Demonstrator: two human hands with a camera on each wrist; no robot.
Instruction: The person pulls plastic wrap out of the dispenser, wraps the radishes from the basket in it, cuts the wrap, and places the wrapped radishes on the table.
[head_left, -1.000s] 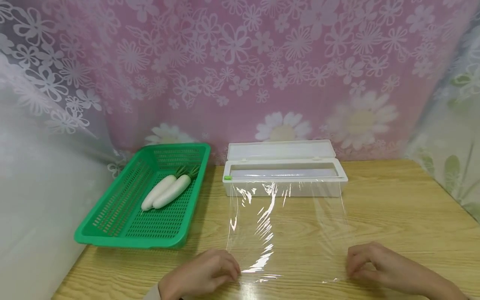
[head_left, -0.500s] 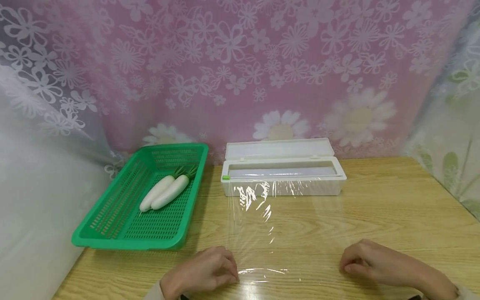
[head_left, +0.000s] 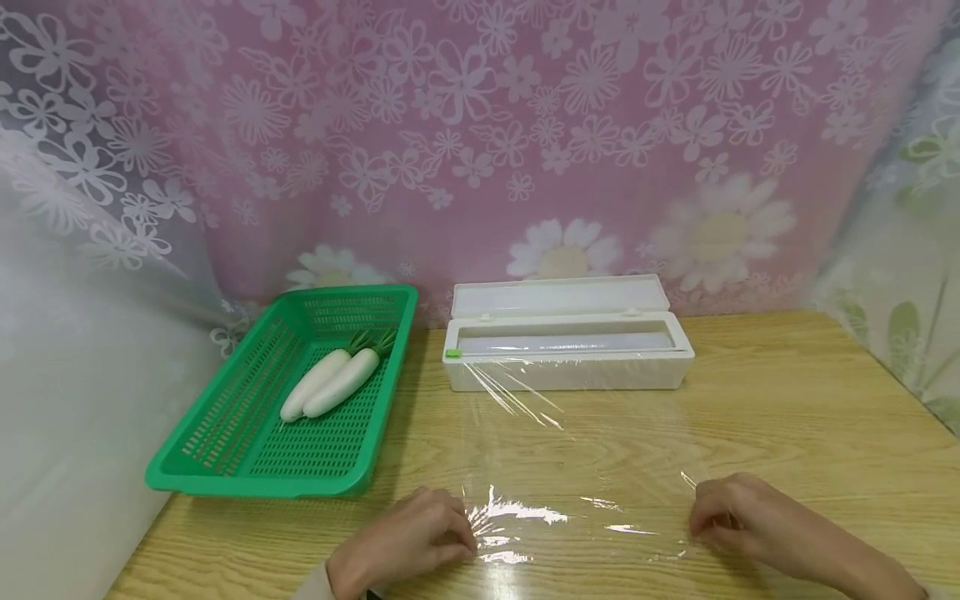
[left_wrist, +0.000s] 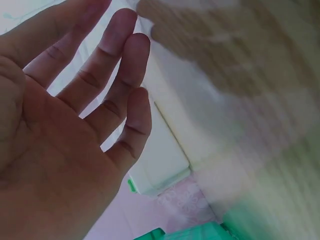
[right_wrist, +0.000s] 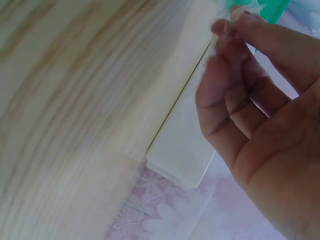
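A sheet of clear plastic wrap (head_left: 525, 512) stretches from the white wrap dispenser (head_left: 570, 372) towards me over the table. My left hand (head_left: 412, 533) pinches its near left corner, and my right hand (head_left: 765, 521) pinches the near right one. In the right wrist view, thumb and forefinger of the right hand (right_wrist: 265, 110) meet on a bit of crinkled film. The left wrist view has the left hand (left_wrist: 70, 125) with bent fingers, its thumb tip cut off at the top edge. With its lid raised at the back, the dispenser shows the roll (head_left: 566, 343) inside.
Left of the dispenser stands a green plastic basket (head_left: 258, 485) with two white radishes (head_left: 343, 384) in it. A green slide cutter (head_left: 453, 353) sits at the dispenser's left end. Beyond the wooden table (head_left: 810, 400) hangs a pink flowered curtain (head_left: 450, 150).
Both hands keep their grip on the wrap's corners and have shifted only slightly. Bright glints on the wrap have moved from its middle and far part towards the near edge.
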